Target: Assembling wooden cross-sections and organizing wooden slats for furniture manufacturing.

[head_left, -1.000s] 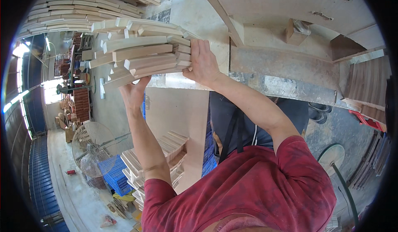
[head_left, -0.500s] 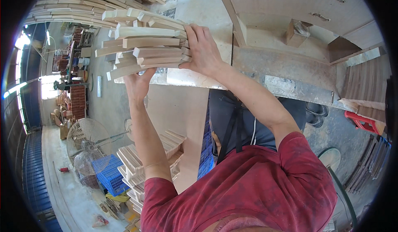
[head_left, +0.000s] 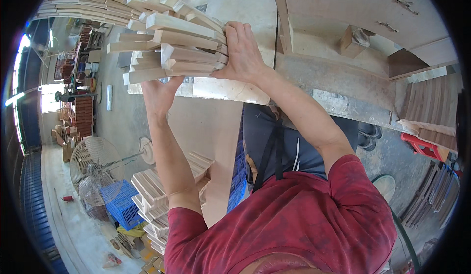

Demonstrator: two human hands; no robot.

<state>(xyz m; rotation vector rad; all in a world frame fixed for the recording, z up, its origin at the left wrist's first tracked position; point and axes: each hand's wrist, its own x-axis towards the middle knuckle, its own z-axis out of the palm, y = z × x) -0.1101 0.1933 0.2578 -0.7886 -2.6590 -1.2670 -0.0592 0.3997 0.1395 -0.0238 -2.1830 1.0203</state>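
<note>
Holding the sticks (head_left: 181, 38) long ways left to right, cupping the near side with the left hand (head_left: 159, 96), gripping the right ends with the right hand (head_left: 243, 54).

left arm (head_left: 169, 151): stretched forward, nearly straight | left hand (head_left: 159, 96): near the left end of the tabletop's (head_left: 235, 91) near edge, thumb angled right, fingers hidden | right arm (head_left: 297, 105): elbow bent, forearm slanting inward | right hand (head_left: 244, 56): over tabletop, gripping, knuckles away, thumb spread left
</note>
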